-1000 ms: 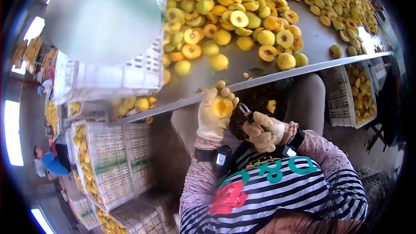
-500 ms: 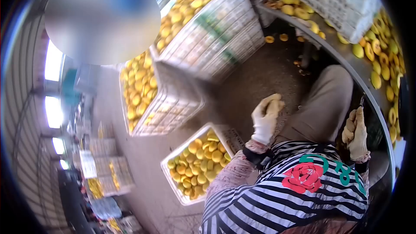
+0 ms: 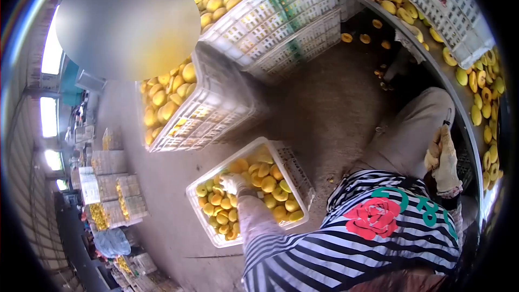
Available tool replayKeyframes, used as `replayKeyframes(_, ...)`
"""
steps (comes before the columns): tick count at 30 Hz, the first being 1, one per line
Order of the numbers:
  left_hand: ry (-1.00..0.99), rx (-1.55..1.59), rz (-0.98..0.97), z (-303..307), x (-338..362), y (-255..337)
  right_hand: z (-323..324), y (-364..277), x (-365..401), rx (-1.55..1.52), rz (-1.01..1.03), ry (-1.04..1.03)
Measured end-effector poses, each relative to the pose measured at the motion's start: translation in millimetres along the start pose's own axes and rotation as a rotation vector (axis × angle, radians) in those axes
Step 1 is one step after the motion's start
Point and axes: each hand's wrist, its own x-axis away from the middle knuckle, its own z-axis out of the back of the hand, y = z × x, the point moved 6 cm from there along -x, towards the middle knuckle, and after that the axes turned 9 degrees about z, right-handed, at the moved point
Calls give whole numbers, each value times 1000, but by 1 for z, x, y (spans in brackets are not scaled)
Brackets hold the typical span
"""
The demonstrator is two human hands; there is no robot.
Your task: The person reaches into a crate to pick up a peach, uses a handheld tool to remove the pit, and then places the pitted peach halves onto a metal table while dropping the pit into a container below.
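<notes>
My left hand (image 3: 234, 183), in a pale glove, is down in a white plastic crate (image 3: 194, 206) of yellow peaches (image 3: 268, 184), touching the top layer. Its fingers are partly hidden among the fruit, so their closing cannot be made out. Beside my right thigh, my right hand (image 3: 444, 161), in a stained pale glove, is closed around a small thin tool (image 3: 448, 117). Only the tool's narrow end sticks out above the fingers; the rest is hidden in the palm.
Taller crates (image 3: 216, 111) heaped with peaches stand ahead, near stacked crates (image 3: 281, 19). To my right, a metal-edged table (image 3: 448, 84) bears cut peach halves (image 3: 486, 95) and a tipped white crate (image 3: 440, 13). Several fruit pieces (image 3: 365, 38) lie on the floor.
My left hand has moved from in front of my knee, left and down into the low crate of peaches. My right hand stays by my thigh with the tool. The view has shifted slightly.
</notes>
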Motion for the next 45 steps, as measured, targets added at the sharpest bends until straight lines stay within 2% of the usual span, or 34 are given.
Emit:
replayKeyframes(1,98,-289,-116,-26,-25,-10,1,-2,0,26,32,33)
replayKeyframes(2,-281,-800,-302,-4,-1,11,27,11,-8,78,-114,196)
replayKeyframes(3,-393,-690,-217,-5,-9,5,55,22,-10,267,29,129)
replayKeyframes(5,245,-227,-499,39,35,68,58,16,-12,671,426,-11)
replayKeyframes(6,538,-52,-654,60,68,92,63,10,-8,549,313,-43)
replayKeyframes(7,396,221,-748,104,133,141,49,-12,1,427,196,-60)
replayKeyframes(8,226,473,-825,121,186,181,35,-35,11,315,79,-63)
replayKeyframes(9,28,734,-1042,125,251,223,34,-59,22,555,-73,52)
replayKeyframes(10,-185,978,-1230,134,316,255,44,-63,31,460,-56,55)
replayKeyframes(12,-420,1078,-1674,186,467,300,80,-46,34,373,104,17)
replayKeyframes(13,-488,1103,-1902,226,529,308,85,-58,49,300,122,53)
replayKeyframes(14,-564,1105,-2125,248,588,314,94,-62,61,226,128,86)
replayKeyframes(15,-693,1003,-2287,251,639,323,106,-60,68,-1,204,83)
replayKeyframes(16,-823,880,-2436,250,687,329,117,-64,75,-69,266,131)
replayKeyframes(18,-760,407,-2600,228,780,334,138,-66,91,-309,228,202)
replayKeyframes(20,-577,271,-2716,189,851,338,156,-67,103,-322,186,286)
replayKeyframes(22,-179,24,-2723,160,887,330,170,-65,109,-313,170,340)
replayKeyframes(24,-219,-99,-2652,140,908,334,178,-65,112,-273,180,367)
replayKeyframes(25,-698,-36,-2570,133,907,337,181,-71,114,-253,188,345)
replayKeyframes(26,-1157,29,-2407,142,902,334,184,-72,114,-260,186,310)
replayKeyframes(27,-1944,-139,-1750,138,887,326,186,-72,113,-270,183,272)
replayKeyframes(28,-2345,-36,-1380,149,871,316,185,-71,112,-279,175,229)
replayKeyframes(30,-2662,64,-994,172,843,284,182,-66,101,-125,154,190)
replayKeyframes(32,-2621,159,-796,164,821,266,166,-65,89,-18,103,144)
replayKeyframes(33,-2493,227,-759,161,813,259,163,-65,82,148,122,161)
replayKeyframes(36,-2304,479,-776,171,802,243,152,-78,77,295,190,268)
replayKeyframes(37,-2244,506,-768,175,801,240,149,-83,78,365,127,264)
replayKeyframes(40,-2155,590,-779,170,798,238,146,-73,73,366,224,348)
replayKeyframes(43,-2074,641,-833,167,796,238,144,-63,64,336,223,300)
replayKeyframes(45,-2183,582,-823,167,797,239,143,-61,61,333,193,240)
